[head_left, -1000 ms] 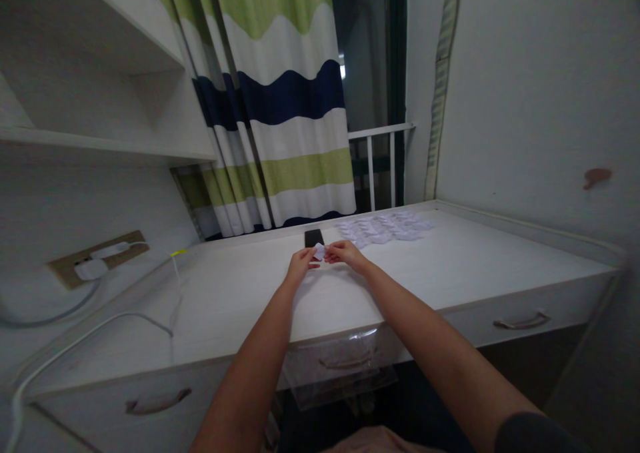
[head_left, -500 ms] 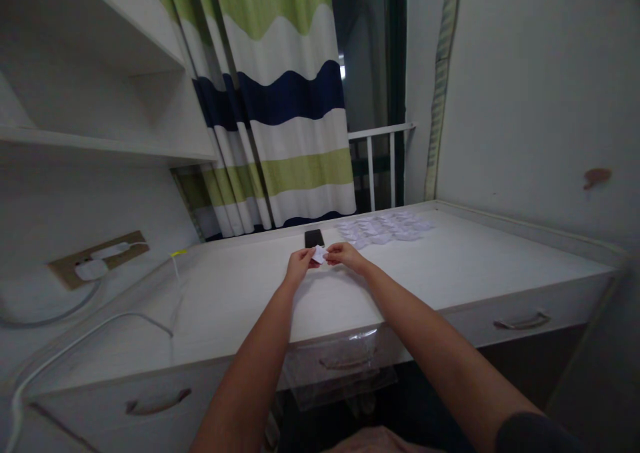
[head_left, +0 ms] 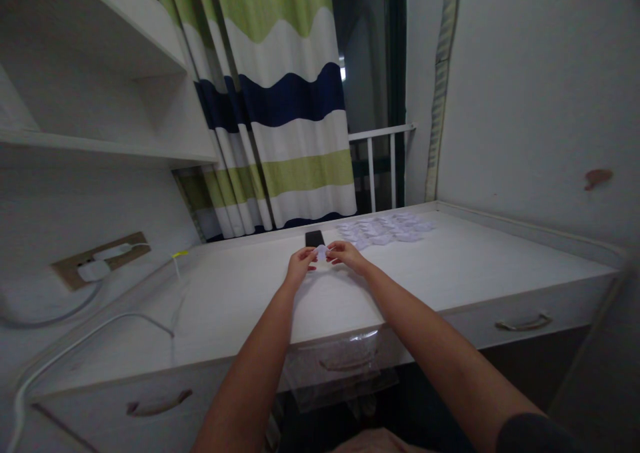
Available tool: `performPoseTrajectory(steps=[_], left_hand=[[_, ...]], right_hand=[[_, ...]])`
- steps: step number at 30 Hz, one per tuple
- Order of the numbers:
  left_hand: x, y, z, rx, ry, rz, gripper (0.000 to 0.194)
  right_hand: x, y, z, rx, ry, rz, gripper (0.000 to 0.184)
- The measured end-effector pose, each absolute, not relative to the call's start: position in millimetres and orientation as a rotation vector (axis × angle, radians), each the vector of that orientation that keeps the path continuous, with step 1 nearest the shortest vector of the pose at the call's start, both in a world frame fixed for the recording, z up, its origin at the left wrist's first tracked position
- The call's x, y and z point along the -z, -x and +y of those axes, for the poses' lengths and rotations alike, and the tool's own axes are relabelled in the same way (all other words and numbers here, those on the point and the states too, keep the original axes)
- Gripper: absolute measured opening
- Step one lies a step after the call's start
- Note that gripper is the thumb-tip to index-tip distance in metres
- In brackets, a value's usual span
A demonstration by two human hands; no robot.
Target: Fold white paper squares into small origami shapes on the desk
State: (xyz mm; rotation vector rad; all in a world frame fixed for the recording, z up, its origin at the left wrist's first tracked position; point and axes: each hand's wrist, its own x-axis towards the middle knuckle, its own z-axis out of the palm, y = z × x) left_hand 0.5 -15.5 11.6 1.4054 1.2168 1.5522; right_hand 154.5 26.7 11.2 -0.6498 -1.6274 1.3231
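Between my hands is a small piece of white paper (head_left: 321, 252), pinched at its left side by my left hand (head_left: 301, 265) and at its right side by my right hand (head_left: 346, 256). Both hands are closed on it, a little above the white desk (head_left: 240, 306). Just behind the paper lies a dark phone (head_left: 315, 238). Farther right, several small white folded pieces (head_left: 385, 229) are laid out close together in rows; their exact shape is too small to make out.
A clear plastic bag (head_left: 330, 366) hangs at the desk's front edge over the middle drawer. White cable (head_left: 100, 326) runs across the left side from a wall socket (head_left: 100, 261). A shelf (head_left: 110, 148) juts out at upper left, and a striped curtain (head_left: 295, 133) hangs behind.
The paper between my fingers has turned and now shows a more rounded, arched outline. My fingers have shifted slightly on it; the arms stay almost in place.
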Motion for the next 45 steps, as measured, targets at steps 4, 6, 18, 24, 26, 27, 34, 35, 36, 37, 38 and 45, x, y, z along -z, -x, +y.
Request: performPoseTrajectory(steps=[4, 6, 18, 24, 26, 27, 34, 35, 36, 37, 38, 45], left_hand=[[-10.6, -0.8, -15.5, -1.495, -1.364, 1.202, 0.039], [-10.7, -1.0, -15.8, -1.478, -1.343, 1.178, 0.040], [-12.2, 1.1, -16.1, -1.502, -1.321, 1.065, 0.032], [-13.8, 1.0, -19.4, -1.509, -1.402, 1.131, 0.030], [-13.6, 0.8, -19.5, -1.505, -1.402, 1.115, 0.038], [-13.3, 0.5, -19.3, -1.506, -1.392, 1.097, 0.042], [-9.1, -1.0, -15.6, -1.485, -1.338, 1.053, 0.032], [-8.4, -0.9, -14.7, -1.468, -1.335, 1.060, 0.032], [-7.8, -0.8, -13.8, -1.458, -1.334, 1.067, 0.033], [-7.4, -0.7, -13.0, -1.456, -1.335, 1.070, 0.034], [-7.2, -0.6, -12.2, -1.460, -1.337, 1.069, 0.035], [-9.2, -1.8, -10.8, -1.541, -1.414, 1.066, 0.039]], right_hand=[[-9.8, -155.0, 29.2, -1.314, 0.649, -1.619, 0.018], [-9.2, -154.8, 30.4, -1.318, 0.652, -1.609, 0.020], [-14.9, -156.1, 25.0, -1.316, 0.691, -1.602, 0.014], [-14.0, -155.9, 23.3, -1.305, 0.644, -1.565, 0.018], [-13.5, -154.7, 23.9, -1.299, 0.619, -1.540, 0.022], [-13.3, -154.2, 24.4, -1.286, 0.617, -1.536, 0.023], [-13.2, -154.6, 28.0, -1.163, 0.677, -1.592, 0.018], [-12.9, -154.9, 28.2, -1.160, 0.670, -1.597, 0.017], [-12.6, -155.2, 28.4, -1.168, 0.658, -1.601, 0.017], [-12.2, -155.3, 28.5, -1.186, 0.643, -1.602, 0.017], [-11.7, -155.4, 28.6, -1.212, 0.631, -1.599, 0.018], [-8.3, -153.8, 31.7, -1.349, 0.613, -1.617, 0.028]])
